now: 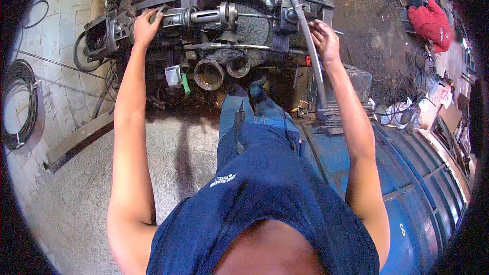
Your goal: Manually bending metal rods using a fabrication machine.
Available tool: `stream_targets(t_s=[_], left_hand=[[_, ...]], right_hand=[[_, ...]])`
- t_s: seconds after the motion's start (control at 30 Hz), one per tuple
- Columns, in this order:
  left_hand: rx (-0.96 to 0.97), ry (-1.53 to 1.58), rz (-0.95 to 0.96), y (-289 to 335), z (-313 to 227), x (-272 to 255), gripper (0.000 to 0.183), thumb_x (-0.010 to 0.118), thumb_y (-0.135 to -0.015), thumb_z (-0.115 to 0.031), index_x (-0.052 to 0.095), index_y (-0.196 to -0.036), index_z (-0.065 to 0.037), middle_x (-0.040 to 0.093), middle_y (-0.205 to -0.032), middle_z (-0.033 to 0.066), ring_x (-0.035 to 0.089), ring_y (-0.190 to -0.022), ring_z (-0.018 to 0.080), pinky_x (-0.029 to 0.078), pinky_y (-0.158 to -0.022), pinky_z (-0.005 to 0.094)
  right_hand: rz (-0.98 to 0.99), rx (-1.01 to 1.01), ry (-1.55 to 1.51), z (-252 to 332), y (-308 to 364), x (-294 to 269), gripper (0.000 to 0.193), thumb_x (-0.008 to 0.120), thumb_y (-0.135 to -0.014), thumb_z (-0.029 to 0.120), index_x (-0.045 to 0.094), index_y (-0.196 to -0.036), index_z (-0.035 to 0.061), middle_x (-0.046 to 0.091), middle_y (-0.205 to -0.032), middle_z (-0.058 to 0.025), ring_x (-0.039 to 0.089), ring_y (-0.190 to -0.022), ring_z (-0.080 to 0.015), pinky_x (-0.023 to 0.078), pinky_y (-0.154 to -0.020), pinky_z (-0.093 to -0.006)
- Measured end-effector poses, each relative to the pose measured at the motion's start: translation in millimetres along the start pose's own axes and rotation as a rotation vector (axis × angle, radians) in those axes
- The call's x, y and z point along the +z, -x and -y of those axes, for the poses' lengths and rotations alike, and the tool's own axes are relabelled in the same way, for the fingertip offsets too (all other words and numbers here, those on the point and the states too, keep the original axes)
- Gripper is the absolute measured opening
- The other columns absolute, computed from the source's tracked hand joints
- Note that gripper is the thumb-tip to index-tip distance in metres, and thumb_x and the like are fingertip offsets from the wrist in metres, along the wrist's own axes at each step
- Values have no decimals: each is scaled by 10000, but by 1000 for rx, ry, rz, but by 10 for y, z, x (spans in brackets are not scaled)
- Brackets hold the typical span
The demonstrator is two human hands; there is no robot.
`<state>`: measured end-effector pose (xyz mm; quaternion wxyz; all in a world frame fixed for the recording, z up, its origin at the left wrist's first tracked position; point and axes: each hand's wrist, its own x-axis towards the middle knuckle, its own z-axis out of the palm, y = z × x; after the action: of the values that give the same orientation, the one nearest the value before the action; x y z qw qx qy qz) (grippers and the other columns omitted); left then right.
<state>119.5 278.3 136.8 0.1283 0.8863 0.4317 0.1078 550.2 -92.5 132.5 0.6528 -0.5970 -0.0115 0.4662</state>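
A long, lathe-like metal machine (232, 46) with parallel rails stretches across the far side in front of me. My left hand (146, 28) is closed over a dark metal part at the left end of its steel shaft (208, 17); its fingers curl over the top edge. Toward the right end, my right hand (327, 42) is raised beside a grey metal bar (305, 28) that slants down across the view. Its fingers are half bent and apart, near a dark block (289, 20) on the rails. I see nothing held in it.
Two round metal tube ends (209, 75) sit below the machine. A coiled black cable (19, 104) lies on the left floor beside a metal beam (79, 142). At right is a blue ribbed metal surface (392, 173). A person in red (432, 24) is at far right.
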Motion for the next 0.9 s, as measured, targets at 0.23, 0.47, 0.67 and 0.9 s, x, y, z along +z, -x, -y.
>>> stream_targets(t_s=[0.23,0.47,0.67,0.9], left_hand=[[6,-32,-56,18,87,56,380,594,-874,-375,703,-1032,-48,664,-1127,85,598,-1063,297,430,-949,375],[-350,217,-261,97,-48,39,374,504,-955,-352,692,-1059,-46,680,-1016,176,638,-938,304,461,-864,360],[-529,431,-641,95,-325,-233,373,504,-971,-298,681,-1022,27,701,-917,141,641,-837,218,473,-771,335],[117,104,-139,243,-824,-7,330,510,-958,-304,655,-1064,-27,633,-1162,151,558,-1148,316,351,-1064,427]], right_hand=[[26,-21,86,-66,-178,192,342,626,-865,270,606,-1150,82,600,-1136,-53,544,-1027,-201,458,-888,-309],[25,23,39,-200,-284,106,371,624,-862,281,612,-1157,57,618,-1102,-38,574,-950,-198,466,-834,-311],[0,-7,-56,-115,-149,51,321,608,-869,228,620,-1149,71,631,-1113,-63,578,-987,-219,482,-866,-347],[-2,21,-82,-146,-234,132,302,614,-870,233,636,-1113,56,632,-1101,-71,582,-959,-207,486,-850,-343]])
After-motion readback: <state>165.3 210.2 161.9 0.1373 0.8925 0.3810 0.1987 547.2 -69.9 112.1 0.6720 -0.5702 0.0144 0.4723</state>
